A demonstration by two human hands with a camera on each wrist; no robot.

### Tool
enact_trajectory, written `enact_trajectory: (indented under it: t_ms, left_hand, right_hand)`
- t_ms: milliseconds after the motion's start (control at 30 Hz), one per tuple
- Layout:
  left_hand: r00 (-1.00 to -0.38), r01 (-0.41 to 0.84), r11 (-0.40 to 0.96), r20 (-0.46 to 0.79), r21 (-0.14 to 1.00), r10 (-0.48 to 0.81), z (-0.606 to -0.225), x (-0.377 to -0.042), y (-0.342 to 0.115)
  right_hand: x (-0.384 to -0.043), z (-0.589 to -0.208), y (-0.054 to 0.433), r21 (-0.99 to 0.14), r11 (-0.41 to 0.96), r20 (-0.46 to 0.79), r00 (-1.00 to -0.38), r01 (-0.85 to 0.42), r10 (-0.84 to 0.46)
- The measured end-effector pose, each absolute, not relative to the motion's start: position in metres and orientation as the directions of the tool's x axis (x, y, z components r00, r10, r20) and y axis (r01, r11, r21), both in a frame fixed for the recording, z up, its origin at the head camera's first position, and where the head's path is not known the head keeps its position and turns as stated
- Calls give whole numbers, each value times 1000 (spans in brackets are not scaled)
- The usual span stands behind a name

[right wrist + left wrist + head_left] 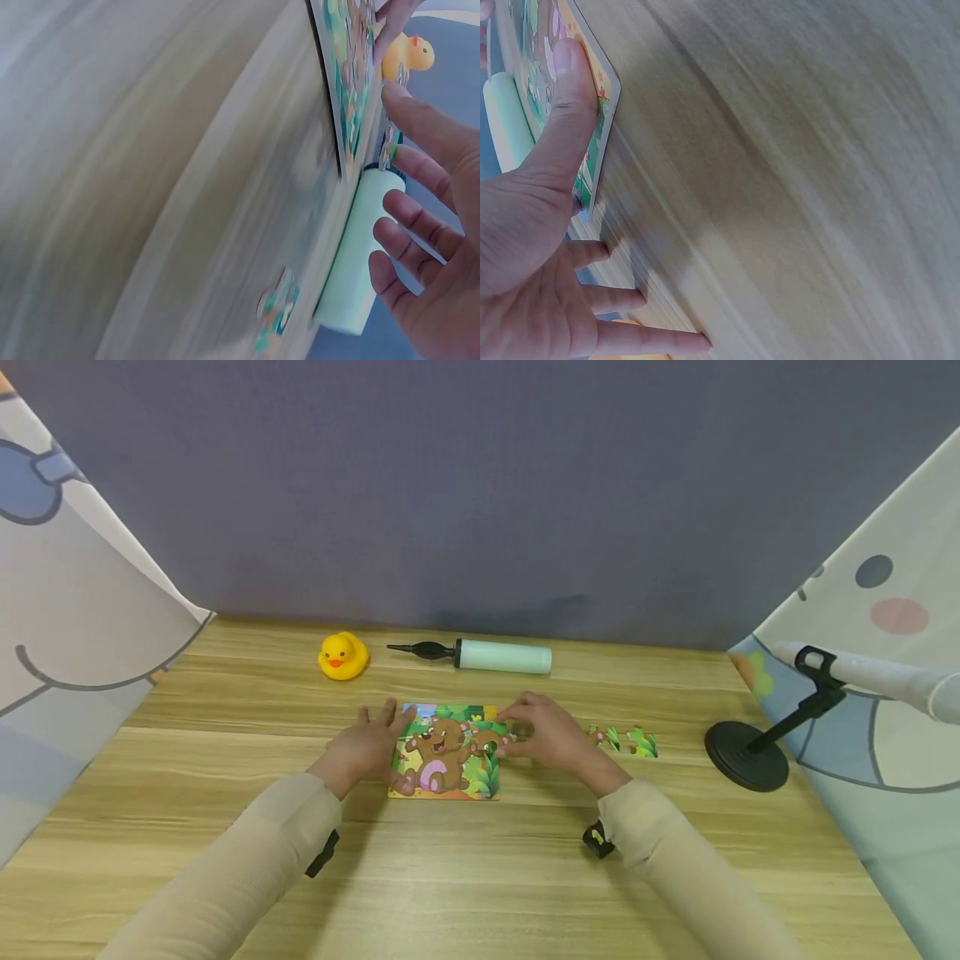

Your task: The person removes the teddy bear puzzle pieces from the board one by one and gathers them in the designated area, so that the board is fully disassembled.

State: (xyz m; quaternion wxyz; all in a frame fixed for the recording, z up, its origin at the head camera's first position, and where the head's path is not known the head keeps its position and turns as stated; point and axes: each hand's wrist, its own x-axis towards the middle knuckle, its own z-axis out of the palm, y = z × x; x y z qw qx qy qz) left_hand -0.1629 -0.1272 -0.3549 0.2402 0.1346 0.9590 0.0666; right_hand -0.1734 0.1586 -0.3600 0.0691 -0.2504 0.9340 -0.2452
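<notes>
Pinching a jigsaw piece (389, 142) in the right hand (553, 735), right side of the bear puzzle (442, 760)! Resting a wide-spread left hand (362, 750) on the left edge, loose pieces (642, 742) farther right.

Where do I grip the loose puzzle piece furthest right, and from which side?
Probably best to pinch opposite edges of the rightmost loose piece with the right hand, once free, from above and slightly right: the piece lies flat on the table, and another loose piece sits close on its left.
</notes>
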Motion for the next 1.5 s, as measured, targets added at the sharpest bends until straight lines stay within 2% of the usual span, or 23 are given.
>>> enact_trajectory:
  t_ms: [367, 767, 1033, 1500]
  left_hand:
    - [-858, 279, 940, -388, 195, 336, -356, -163, -128]
    - [-853, 273, 941, -403, 201, 333, -357, -163, -129]
    - [-853, 268, 942, -405, 202, 330, -357, -162, -129]
    - [-852, 270, 940, -404, 207, 334, -355, -162, -130]
  right_hand:
    - [-162, -356, 204, -514, 762, -5, -887, -393, -461]
    - [-149, -362, 244, -532, 754, 2, -891, -386, -454]
    - [-139, -373, 258, -513, 754, 3, -880, -410, -476]
    - [-133, -386, 264, -543, 754, -35, -887, -370, -461]
